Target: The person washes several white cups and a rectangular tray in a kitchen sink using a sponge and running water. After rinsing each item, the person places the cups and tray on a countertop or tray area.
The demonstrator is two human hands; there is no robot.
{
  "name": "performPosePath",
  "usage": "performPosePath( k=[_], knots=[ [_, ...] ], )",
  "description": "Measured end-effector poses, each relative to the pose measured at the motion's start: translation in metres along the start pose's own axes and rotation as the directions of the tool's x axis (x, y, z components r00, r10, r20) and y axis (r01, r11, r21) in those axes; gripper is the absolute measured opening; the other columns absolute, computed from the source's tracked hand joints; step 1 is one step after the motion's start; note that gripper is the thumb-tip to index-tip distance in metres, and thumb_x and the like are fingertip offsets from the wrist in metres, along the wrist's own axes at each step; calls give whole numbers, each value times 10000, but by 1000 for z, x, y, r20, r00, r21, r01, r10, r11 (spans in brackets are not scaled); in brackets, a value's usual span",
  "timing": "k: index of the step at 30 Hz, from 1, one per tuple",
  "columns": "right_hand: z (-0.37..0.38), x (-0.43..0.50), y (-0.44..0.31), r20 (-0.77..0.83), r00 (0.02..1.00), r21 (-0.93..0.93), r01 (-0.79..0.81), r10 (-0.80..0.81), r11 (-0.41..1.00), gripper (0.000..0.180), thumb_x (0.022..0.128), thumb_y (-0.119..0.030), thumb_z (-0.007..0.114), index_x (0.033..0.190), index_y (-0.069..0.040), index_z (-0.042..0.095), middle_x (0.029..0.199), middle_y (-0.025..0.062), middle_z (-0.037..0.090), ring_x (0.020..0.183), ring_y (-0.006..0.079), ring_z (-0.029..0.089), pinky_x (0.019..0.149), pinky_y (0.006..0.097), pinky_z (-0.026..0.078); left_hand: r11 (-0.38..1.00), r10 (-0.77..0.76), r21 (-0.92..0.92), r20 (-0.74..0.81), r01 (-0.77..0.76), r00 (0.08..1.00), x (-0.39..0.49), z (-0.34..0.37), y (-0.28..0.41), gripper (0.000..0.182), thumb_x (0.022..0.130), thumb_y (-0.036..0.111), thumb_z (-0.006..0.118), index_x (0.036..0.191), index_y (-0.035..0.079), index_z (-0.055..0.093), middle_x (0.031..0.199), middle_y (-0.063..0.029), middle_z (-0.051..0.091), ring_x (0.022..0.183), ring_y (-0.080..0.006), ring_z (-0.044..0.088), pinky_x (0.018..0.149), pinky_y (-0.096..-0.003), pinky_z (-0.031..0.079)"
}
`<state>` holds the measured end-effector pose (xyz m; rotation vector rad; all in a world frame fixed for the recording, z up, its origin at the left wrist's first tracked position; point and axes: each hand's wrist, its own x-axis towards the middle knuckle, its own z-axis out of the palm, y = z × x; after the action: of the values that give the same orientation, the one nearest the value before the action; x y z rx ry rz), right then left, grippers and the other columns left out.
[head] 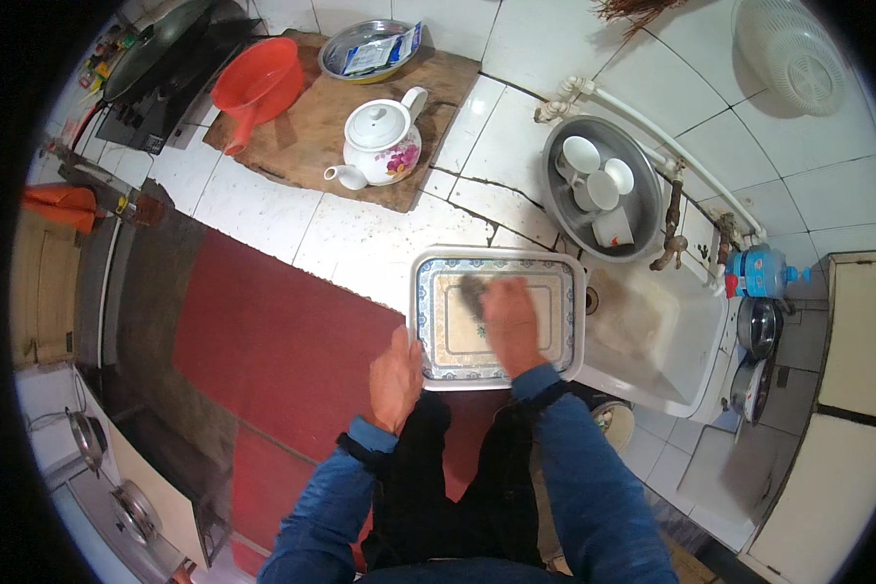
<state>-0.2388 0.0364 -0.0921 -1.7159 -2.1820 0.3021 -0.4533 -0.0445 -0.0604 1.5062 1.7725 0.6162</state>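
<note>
A rectangular tray [456, 350] with a white rim and a blue patterned border lies before me, partly over the edge of the sink. My left hand [396, 379] grips its left rim near the front corner. In my right hand [512, 325] is a dark grey scouring pad [471, 295], blurred, held against or just over the tray's middle; its exact material cannot be told. The tray's surface looks wet and yellowish. Beyond it, a metal basin [646, 226] holds several white cups [596, 191], tilted at the sink's back edge.
A white sink [650, 328] adjoins the tray on the right, under a rusty tap [671, 248]. On a wooden board [285, 150] stand a floral teapot [383, 146], a red plastic dipper [259, 84] and a metal bowl [369, 44] with packets. A blue-labelled bottle [759, 274] stands right.
</note>
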Motion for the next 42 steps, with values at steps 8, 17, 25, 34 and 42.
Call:
performPosePath(
  k=[8, 17, 25, 34, 42],
  knots=[
    [-46, -16, 67, -84, 967, -262, -254, 240, 931, 167, 881, -77, 670, 1048, -76, 664, 1075, 174, 632, 986, 393, 634, 814, 523, 552, 996, 29, -89, 48, -25, 998, -5, 9, -1, 162, 1085, 198, 548, 1098, 38, 525, 821, -310, 672, 768, -560, 645, 643, -633, 501],
    [7, -3, -3, -144, 985, 206, -68, 99, 976, 174, 946, -64, 630, 1117, -70, 604, 1076, 182, 594, 1024, 415, 642, 847, 531, 543, 999, 37, 4, 46, -37, 998, -7, 30, 9, 183, 1079, 193, 589, 1097, 17, 540, 823, -307, 671, 781, -534, 673, 622, -578, 513],
    [-48, -12, 46, -12, 954, -77, -298, 298, 951, 119, 923, -20, 615, 1036, -56, 632, 1069, 212, 604, 974, 436, 665, 831, 532, 573, 998, 37, -58, 63, -33, 997, -4, 26, 10, 181, 1072, 185, 594, 1090, 12, 544, 826, -310, 674, 796, -542, 670, 633, -592, 505],
    [-4, 2, -32, -134, 988, 217, 100, -72, 971, 127, 923, -118, 719, 993, -26, 667, 1081, 173, 610, 1007, 372, 632, 839, 480, 537, 996, 73, -48, 39, -71, 997, 2, 27, 20, 159, 1058, 185, 583, 1047, 30, 551, 808, -322, 664, 777, -562, 647, 662, -638, 504],
    [-1, 39, -10, -148, 984, 97, 118, -103, 988, 93, 888, -58, 698, 948, -15, 641, 1004, 170, 609, 942, 370, 623, 789, 472, 525, 992, 124, -41, 20, -123, 992, 9, 32, 18, 173, 1052, 180, 613, 1069, 11, 576, 786, -306, 655, 749, -537, 660, 613, -595, 507]
  ],
)
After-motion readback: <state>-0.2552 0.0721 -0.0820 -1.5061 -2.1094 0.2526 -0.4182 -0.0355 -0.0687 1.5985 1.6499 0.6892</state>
